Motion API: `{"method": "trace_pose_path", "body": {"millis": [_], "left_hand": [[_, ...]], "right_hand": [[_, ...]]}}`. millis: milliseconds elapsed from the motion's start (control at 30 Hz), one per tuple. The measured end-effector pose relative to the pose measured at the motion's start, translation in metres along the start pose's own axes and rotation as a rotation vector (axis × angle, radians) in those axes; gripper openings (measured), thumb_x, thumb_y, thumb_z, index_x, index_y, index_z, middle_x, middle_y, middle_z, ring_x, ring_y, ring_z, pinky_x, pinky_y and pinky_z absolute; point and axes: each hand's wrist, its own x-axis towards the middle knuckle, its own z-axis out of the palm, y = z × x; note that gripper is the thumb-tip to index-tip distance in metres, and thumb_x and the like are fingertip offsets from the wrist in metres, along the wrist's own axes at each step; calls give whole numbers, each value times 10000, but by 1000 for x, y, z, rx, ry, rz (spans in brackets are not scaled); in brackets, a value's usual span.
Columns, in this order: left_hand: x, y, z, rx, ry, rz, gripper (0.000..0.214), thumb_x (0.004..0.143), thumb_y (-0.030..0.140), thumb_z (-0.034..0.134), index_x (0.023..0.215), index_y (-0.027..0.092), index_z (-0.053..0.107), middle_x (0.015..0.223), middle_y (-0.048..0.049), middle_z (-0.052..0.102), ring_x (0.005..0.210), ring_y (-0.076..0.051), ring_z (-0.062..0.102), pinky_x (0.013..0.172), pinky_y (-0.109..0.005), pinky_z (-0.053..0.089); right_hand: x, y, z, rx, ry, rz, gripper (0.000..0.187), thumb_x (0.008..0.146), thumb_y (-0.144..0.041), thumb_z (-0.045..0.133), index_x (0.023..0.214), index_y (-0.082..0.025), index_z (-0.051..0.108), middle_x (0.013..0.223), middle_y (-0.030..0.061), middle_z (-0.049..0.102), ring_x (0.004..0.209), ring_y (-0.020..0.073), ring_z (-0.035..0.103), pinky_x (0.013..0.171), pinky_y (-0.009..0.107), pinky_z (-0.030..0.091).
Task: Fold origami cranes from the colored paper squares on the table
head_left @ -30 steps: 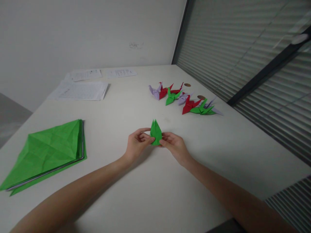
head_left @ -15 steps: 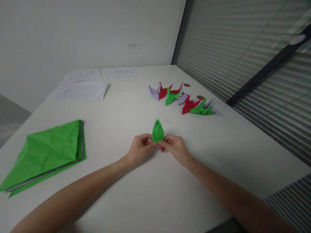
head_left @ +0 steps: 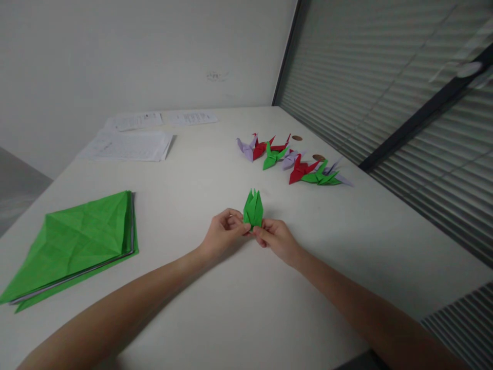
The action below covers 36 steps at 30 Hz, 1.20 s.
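A small folded green paper piece (head_left: 253, 208) stands upright with its points up, just above the white table (head_left: 239, 308). My left hand (head_left: 223, 235) pinches its lower left edge with thumb and fingers closed. My right hand (head_left: 276, 238) pinches its lower right corner, fingers curled. Both hands meet at the base of the paper, near the middle of the table.
A stack of green paper sheets (head_left: 77, 241) lies at the left. Several finished paper cranes (head_left: 296, 163) in red, green and lilac sit in a row at the right, near two brown discs (head_left: 319, 157). Printed white papers (head_left: 127, 145) lie at the far left. Window blinds (head_left: 404, 103) run along the right.
The green paper piece has turned and opened slightly at the top. Both hands have slid down to pinch its base, closer together.
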Motion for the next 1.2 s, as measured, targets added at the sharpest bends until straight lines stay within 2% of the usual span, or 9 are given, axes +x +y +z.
{"method": "trace_pose_path", "body": {"millis": [200,367,467,600,700,800,900,1000,1200], "left_hand": [[-2,-2,1,-125,-91,-31,352,645,409,859,685,128,652,738,-38,673,712,-132,615,747,-291,470],[-3,1,4,-179,-273,-31,333,750,442,780,747,139,641,730,-55,675,739,-197,654,808,-396,487],[-4,3,4,-190,-327,-32,323,771,439,764,766,141,639,714,-51,669,742,-201,655,812,-406,488],[-3,2,2,-141,-266,-19,309,730,413,805,734,143,655,761,-49,676,768,-178,638,833,-374,475],[-2,-1,0,-86,-181,-16,312,689,402,835,691,142,664,837,-67,703,856,-189,643,894,-381,458],[0,-4,-2,-52,-116,-20,306,672,387,848,689,136,674,864,-79,717,933,-202,647,924,-376,450],[1,-7,-4,-23,-91,-28,311,667,372,852,777,127,696,844,-76,725,835,-181,662,872,-369,483],[2,-9,-6,4,-85,-23,335,670,369,849,841,115,712,856,-91,738,786,-181,673,849,-380,508],[2,-5,-5,135,-127,59,332,758,411,768,942,135,767,981,-119,748,969,-249,670,1005,-458,453]], "right_hand": [[1,4,-1,87,-35,33,435,702,-582,737,676,-174,590,529,-43,528,462,82,427,466,243,304],[-1,-2,0,-40,-80,-37,474,752,-640,659,668,-184,559,566,-24,548,494,93,451,488,250,338],[-2,-4,0,-128,-100,-85,510,770,-683,607,657,-188,550,577,-11,554,511,102,450,496,257,340],[0,-1,-2,-211,-68,-115,515,778,-681,593,627,-191,540,593,-9,528,559,120,463,524,268,353],[1,-1,-2,-232,83,-167,434,749,-591,683,645,-204,516,600,-29,502,568,124,467,536,267,363],[-2,-5,-1,-274,215,-301,314,766,-456,717,701,-215,527,659,-25,514,613,134,494,577,272,402],[-6,-10,2,-298,160,-397,211,826,-402,664,772,-217,579,773,10,550,699,152,541,633,287,450],[-7,-11,2,-269,106,-372,210,808,-409,686,825,-218,600,833,23,564,724,154,562,638,290,471],[1,0,-3,-177,136,-266,274,726,-416,757,798,-210,591,851,18,583,755,151,584,663,283,485]]}}
